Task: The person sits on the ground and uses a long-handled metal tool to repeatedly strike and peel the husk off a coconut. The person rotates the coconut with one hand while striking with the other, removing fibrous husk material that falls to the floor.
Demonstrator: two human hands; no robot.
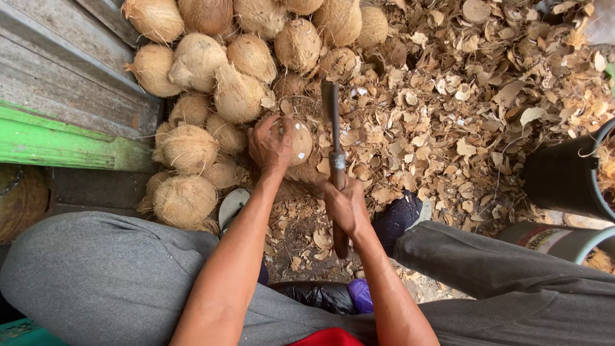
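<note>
Holding a coconut (296,142) down under our left hand (271,145), that grip closed over its top, we clasp the handle of a heavy cleaver (334,145) in our right hand (346,206), blade pointing to twelve o'clock just beside the nut at three. We judge the chopping step is in hand; the next blow calls for fingers kept clear. Whole coconuts (211,70) pile at eleven o'clock, shell chips (474,96) at two.
</note>
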